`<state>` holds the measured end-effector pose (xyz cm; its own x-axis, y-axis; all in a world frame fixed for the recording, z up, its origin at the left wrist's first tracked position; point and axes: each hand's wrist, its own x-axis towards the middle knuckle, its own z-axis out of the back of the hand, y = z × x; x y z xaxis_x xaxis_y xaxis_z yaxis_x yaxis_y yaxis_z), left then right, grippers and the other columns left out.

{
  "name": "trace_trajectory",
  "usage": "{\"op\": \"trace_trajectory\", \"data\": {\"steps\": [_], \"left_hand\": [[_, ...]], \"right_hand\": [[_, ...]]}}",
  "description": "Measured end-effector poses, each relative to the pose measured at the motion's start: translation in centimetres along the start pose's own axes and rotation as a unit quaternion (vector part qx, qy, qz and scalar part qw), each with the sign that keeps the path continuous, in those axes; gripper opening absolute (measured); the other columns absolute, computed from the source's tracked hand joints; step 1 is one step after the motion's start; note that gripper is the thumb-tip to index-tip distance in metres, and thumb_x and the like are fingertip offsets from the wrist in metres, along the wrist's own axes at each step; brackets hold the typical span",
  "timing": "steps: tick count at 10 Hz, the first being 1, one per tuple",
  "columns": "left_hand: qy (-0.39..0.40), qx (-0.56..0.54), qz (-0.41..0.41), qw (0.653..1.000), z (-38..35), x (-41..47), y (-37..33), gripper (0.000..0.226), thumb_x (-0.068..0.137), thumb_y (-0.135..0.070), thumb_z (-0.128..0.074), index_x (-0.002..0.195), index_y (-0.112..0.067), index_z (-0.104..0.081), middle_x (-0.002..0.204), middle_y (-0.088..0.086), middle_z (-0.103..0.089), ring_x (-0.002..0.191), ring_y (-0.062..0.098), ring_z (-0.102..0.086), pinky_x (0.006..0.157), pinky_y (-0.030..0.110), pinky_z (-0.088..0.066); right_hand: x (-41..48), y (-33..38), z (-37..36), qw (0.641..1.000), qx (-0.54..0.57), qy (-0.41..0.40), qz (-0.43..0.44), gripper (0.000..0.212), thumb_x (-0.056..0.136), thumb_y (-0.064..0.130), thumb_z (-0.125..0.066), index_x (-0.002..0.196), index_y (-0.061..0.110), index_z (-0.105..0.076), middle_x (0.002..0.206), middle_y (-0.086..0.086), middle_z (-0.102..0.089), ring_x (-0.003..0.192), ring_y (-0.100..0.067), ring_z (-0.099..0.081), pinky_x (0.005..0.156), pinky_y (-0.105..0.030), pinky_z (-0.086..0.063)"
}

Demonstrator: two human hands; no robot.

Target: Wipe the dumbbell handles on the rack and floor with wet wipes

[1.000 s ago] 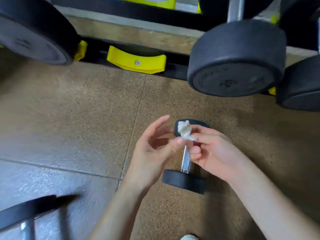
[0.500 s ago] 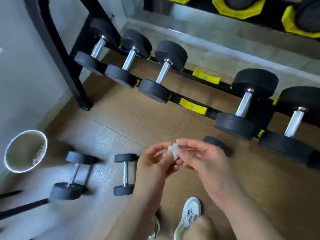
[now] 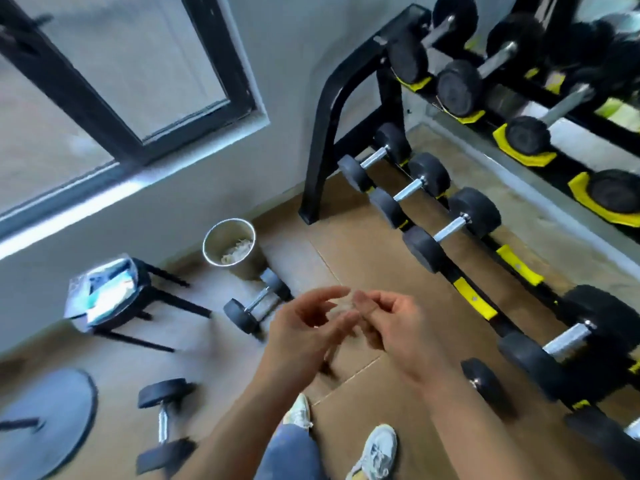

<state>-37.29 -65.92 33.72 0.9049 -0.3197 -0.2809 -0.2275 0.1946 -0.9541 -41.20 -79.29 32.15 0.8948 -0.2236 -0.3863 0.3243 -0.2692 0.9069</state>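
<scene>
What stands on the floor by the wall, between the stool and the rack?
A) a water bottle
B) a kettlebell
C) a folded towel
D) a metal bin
D: a round metal bin stands by the wall, between the stool and the rack, with pale crumpled stuff inside.

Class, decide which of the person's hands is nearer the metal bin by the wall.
Left. The left hand is below and right of the metal bin in the view; the right hand is farther right, toward the rack.
</scene>
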Motion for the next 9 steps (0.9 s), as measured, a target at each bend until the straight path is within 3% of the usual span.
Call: {"op": "trace_trajectory", "data": {"steps": [1, 2, 3, 4, 6, 7, 8, 9], "left_hand": [[-0.021, 0.007, 0.008, 1.000, 2.9, 0.0, 0.0, 0.013, 0.078, -0.009, -0.076, 0.090, -0.011, -0.073, 0.073, 0.005, -0.070, 0.066, 0.007, -0.061, 0.062, 0.021, -0.048], [-0.065, -0.005, 0.029, 0.997, 6.4, 0.5, 0.5, 0.009, 0.083, -0.007, -0.072, 0.083, 0.001, -0.068, 0.066, 0.005, -0.066, 0.059, 0.011, -0.059, 0.056, 0.022, -0.047], [-0.158, -0.036, 0.045, 0.986, 10.8, 1.9, 1.2, 0.011, 0.084, -0.008, -0.071, 0.082, 0.002, -0.067, 0.063, 0.007, -0.067, 0.050, 0.013, -0.054, 0.048, 0.021, -0.044], [-0.237, -0.064, 0.072, 0.967, 16.3, 4.8, 2.6, 0.010, 0.089, -0.008, -0.066, 0.081, -0.006, -0.071, 0.063, 0.003, -0.065, 0.050, 0.006, -0.050, 0.049, 0.017, -0.042], [-0.291, -0.049, 0.115, 0.948, 29.6, 17.1, 7.0, 0.010, 0.088, -0.018, -0.069, 0.098, -0.015, -0.070, 0.084, 0.007, -0.072, 0.068, 0.012, -0.062, 0.064, 0.025, -0.053], [-0.299, -0.006, 0.144, 0.943, 35.5, 24.7, 9.8, 0.024, 0.073, -0.043, -0.074, 0.093, -0.030, -0.068, 0.085, 0.000, -0.072, 0.079, 0.017, -0.068, 0.081, 0.042, -0.057], [-0.265, 0.024, 0.159, 0.951, 39.5, 31.1, 12.0, 0.046, 0.068, -0.049, -0.064, 0.112, -0.037, -0.064, 0.105, -0.006, -0.071, 0.098, 0.019, -0.067, 0.094, 0.045, -0.052], [-0.235, 0.118, 0.179, 0.948, 42.4, 35.2, 12.4, 0.048, 0.090, -0.024, -0.058, 0.138, -0.023, -0.050, 0.128, -0.003, -0.060, 0.119, 0.019, -0.055, 0.105, 0.028, -0.039]], "right_hand": [[1.2, 0.2, -3.0, 0.998, 0.001, 0.053, -0.044, 0.046, 0.085, 0.041, -0.061, 0.072, -0.003, -0.060, 0.053, -0.002, -0.042, 0.044, -0.006, -0.030, 0.041, -0.017, -0.026], [3.1, 0.0, -6.4, 0.990, -0.022, 0.110, -0.081, 0.033, 0.095, 0.032, -0.056, 0.072, 0.009, -0.061, 0.056, -0.004, -0.047, 0.046, -0.008, -0.036, 0.042, -0.018, -0.028], [5.2, -0.1, -10.1, 0.979, -0.065, 0.166, -0.103, 0.021, 0.098, 0.021, -0.054, 0.085, 0.011, -0.068, 0.069, -0.002, -0.062, 0.055, -0.007, -0.050, 0.048, -0.017, -0.038], [7.7, -0.3, -13.9, 0.971, -0.100, 0.183, -0.114, 0.014, 0.095, 0.009, -0.056, 0.095, 0.011, -0.069, 0.070, 0.003, -0.065, 0.059, -0.008, -0.053, 0.050, -0.017, -0.039], [15.5, -2.1, -22.0, 0.967, -0.137, 0.140, -0.164, 0.016, 0.094, -0.003, -0.052, 0.093, 0.001, -0.067, 0.070, -0.006, -0.062, 0.052, -0.010, -0.052, 0.047, -0.017, -0.037], [19.6, -2.9, -26.1, 0.962, -0.144, 0.114, -0.203, 0.014, 0.093, -0.006, -0.051, 0.094, -0.004, -0.064, 0.065, -0.006, -0.059, 0.048, -0.010, -0.049, 0.043, -0.017, -0.034], [23.1, -3.4, -29.7, 0.957, -0.156, 0.100, -0.222, 0.014, 0.092, -0.009, -0.051, 0.095, -0.006, -0.064, 0.064, -0.006, -0.060, 0.047, -0.010, -0.050, 0.042, -0.017, -0.035], [26.1, -3.3, -32.6, 0.962, -0.159, 0.057, -0.214, 0.015, 0.092, -0.009, -0.052, 0.097, -0.004, -0.065, 0.069, -0.008, -0.062, 0.049, -0.010, -0.051, 0.042, -0.017, -0.036]]}}
